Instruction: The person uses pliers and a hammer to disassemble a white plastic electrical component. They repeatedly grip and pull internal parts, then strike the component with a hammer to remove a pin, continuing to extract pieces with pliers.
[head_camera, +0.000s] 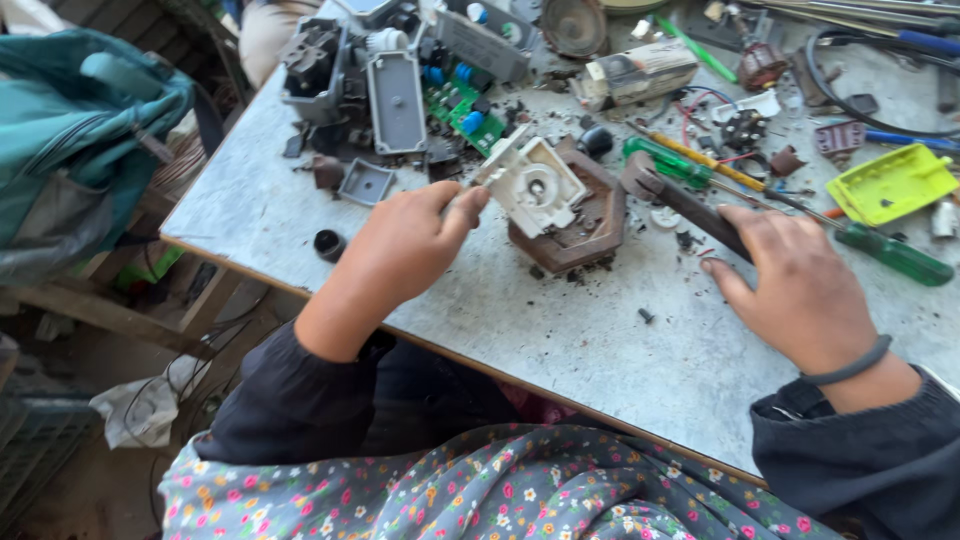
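A white plastic part (533, 186) is pinched at its edge by the fingers of the left hand (405, 248), resting on a brown six-sided block (585, 228) on the counter (600, 330). A dark handle (690, 207) is touched by the loosely curled right hand (800, 290), just beside green-handled screwdrivers (880, 250) and a yellow tray (893, 183).

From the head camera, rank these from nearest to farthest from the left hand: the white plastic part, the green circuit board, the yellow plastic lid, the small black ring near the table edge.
1. White plastic part: at the fingertips of the left hand, held or touched.
2. Small black ring: just left of the hand, near the table edge.
3. Green circuit board: farther up the table.
4. Yellow plastic lid: far right, beyond the right hand.
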